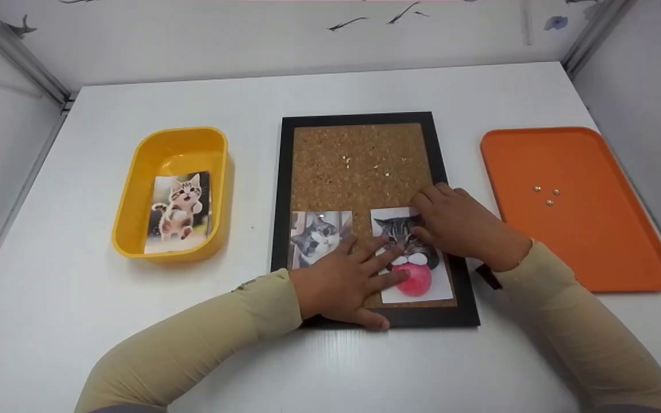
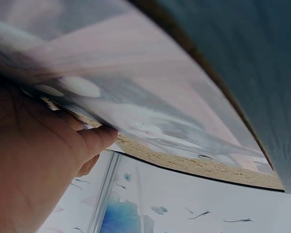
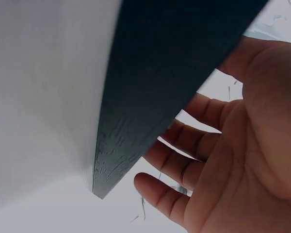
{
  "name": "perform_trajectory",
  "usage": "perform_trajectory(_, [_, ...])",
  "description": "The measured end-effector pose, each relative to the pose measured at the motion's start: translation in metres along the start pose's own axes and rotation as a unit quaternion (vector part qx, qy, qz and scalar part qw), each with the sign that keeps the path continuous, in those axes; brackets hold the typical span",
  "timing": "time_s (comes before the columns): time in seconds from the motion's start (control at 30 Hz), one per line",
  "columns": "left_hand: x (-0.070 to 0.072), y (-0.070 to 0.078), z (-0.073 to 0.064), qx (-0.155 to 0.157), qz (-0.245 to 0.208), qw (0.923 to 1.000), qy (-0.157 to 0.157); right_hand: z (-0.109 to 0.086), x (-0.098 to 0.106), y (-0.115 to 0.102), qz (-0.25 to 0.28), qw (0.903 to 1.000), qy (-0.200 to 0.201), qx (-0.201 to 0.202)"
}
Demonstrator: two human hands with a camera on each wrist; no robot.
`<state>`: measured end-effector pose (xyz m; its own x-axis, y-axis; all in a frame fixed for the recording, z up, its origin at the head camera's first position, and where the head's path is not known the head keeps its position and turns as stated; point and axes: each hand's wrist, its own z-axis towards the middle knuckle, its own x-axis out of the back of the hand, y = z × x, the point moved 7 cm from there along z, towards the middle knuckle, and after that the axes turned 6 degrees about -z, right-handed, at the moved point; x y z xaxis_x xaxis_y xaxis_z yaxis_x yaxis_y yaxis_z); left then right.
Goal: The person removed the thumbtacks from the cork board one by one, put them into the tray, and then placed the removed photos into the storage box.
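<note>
A black-framed cork board (image 1: pixel 359 183) lies on the white table. My left hand (image 1: pixel 342 284) rests over its lower part with fingers spread, the tips on a photo of a tabby cat with a pink ball (image 1: pixel 416 282). At that photo's upper right edge is my right hand (image 1: pixel 465 226), its thumb over the picture and its other fingers reaching across the board's right rim. In the right wrist view several fingers extend, slightly bent, beside the dark frame (image 3: pixel 150 73); their contact spot is hidden. A grey-and-white cat photo (image 1: pixel 313 235) with a small shiny pin (image 1: pixel 322 216) at its top lies left, partly under my left hand.
To the left stands a yellow bin (image 1: pixel 221 189) holding a kitten photo (image 1: pixel 178 212). At the right is an orange tray (image 1: pixel 583 246) with three small metal pins (image 1: pixel 549 202). Pale panels (image 1: pixel 221 40) enclose the table at the back and sides.
</note>
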<state>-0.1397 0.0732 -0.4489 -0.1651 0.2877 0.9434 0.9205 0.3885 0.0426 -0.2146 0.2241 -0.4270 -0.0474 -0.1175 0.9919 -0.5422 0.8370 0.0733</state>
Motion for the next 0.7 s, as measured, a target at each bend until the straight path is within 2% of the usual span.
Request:
perform_trajectory(0.13, [0.000,0.000,0.000,0.000,-0.005,1.0000,-0.004,-0.007,0.009,-0.003,0.024,0.9997,-0.002,0.003])
perform_trajectory(0.27, [0.001,-0.001,0.000,0.001,-0.004,1.0000,-0.007,-0.015,0.018,-0.007,0.077,0.9968,-0.003,0.020])
perform_trajectory(0.33, [0.000,-0.001,0.000,0.001,-0.004,0.9999,-0.009,-0.019,0.020,-0.009,0.119,0.9923,-0.009,0.034])
perform_trajectory(0.4, [-0.001,-0.001,0.000,0.003,-0.001,0.9999,-0.012,-0.023,0.021,-0.010,0.172,0.9838,-0.019,0.047])
perform_trajectory(0.47, [-0.001,-0.001,0.000,0.003,-0.002,0.9999,-0.011,-0.027,0.020,-0.009,0.233,0.9701,-0.032,0.061])
perform_trajectory(0.53, [-0.001,-0.001,0.000,0.003,-0.003,0.9999,-0.009,-0.030,0.018,-0.009,0.298,0.9507,-0.051,0.071])
perform_trajectory(0.7, [-0.002,-0.001,0.000,0.001,-0.003,1.0000,-0.006,-0.038,0.009,-0.006,0.454,0.8799,-0.115,0.078])
